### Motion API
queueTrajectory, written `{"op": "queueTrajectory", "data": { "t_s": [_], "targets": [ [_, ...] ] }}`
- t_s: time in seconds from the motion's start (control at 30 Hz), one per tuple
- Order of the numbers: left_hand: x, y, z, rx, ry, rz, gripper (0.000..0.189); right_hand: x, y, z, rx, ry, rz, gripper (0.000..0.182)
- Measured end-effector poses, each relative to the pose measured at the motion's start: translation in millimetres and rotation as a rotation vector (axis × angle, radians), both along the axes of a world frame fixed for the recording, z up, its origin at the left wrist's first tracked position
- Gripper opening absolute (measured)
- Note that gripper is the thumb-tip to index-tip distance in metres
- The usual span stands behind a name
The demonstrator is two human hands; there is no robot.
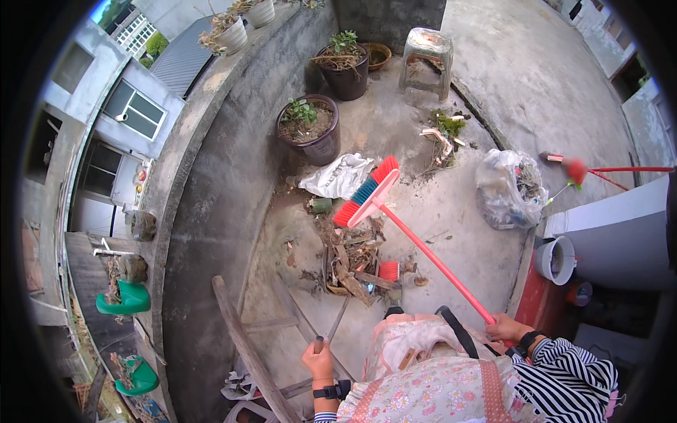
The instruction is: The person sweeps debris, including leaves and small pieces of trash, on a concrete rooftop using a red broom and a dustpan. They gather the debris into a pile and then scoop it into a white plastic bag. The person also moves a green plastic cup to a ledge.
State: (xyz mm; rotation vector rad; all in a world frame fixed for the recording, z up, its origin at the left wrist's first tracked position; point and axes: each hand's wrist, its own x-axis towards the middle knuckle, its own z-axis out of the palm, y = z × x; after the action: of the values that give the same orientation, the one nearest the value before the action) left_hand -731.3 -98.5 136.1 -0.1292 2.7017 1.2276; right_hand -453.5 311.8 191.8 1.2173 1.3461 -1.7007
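Note:
My right hand [505,329] grips the red handle of a push broom [370,198]. Its head, with red and teal bristles, is raised and tilted ahead of me. My left hand [319,365] is closed around the dark end of a thin rod [338,320], which looks like the handle of a dustpan. The rod leads toward a pile of wood scraps and dry debris [351,261]; the pan under it is mostly hidden. A second red bristle piece [389,270] shows at the pile's right side. Dirt and a green cylinder [321,205] lie just beyond the pile.
A wooden ladder [248,338] leans at my left near the concrete parapet [211,185]. Ahead are a white sack [338,174], potted plants [312,129] and a plastic stool [427,61]. On the right stand a full plastic bag [510,190] and a white bucket [555,260].

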Motion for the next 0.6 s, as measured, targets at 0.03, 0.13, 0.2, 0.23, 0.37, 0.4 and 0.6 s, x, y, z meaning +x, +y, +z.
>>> {"op": "queueTrajectory", "data": {
  "t_s": [0.03,0.13,0.2,0.23,0.37,0.4,0.6],
  "targets": [
    [-2.1,-0.4,9.2,0.004,0.005,-0.007,0.033,2.8,-0.6,2.6,-0.010,0.000,-0.041,0.013],
    [-10.0,-0.9,45.6,-0.010,0.063,-0.058,0.034,15.1,-2.7,6.5,-0.021,0.050,-0.104,0.012],
    [-19.7,-1.2,69.2,-0.052,0.157,-0.134,0.033,23.5,-6.1,19.0,-0.007,0.040,-0.136,0.012],
    [-25.1,-0.7,80.4,-0.038,0.172,-0.168,0.034,29.5,-8.9,25.1,0.000,0.032,-0.156,0.012],
    [-52.9,2.6,115.2,-0.006,0.205,-0.298,0.038,84.4,-23.0,23.2,0.231,0.014,-0.215,0.008],
    [-58.8,4.8,122.6,-0.012,0.217,-0.325,0.038,101.6,-29.8,21.0,0.313,0.034,-0.195,0.009],
    [-99.8,52.2,153.0,0.041,0.218,-0.531,0.043,170.6,-87.4,37.9,0.678,-0.055,-0.261,0.018]
  ]
}}
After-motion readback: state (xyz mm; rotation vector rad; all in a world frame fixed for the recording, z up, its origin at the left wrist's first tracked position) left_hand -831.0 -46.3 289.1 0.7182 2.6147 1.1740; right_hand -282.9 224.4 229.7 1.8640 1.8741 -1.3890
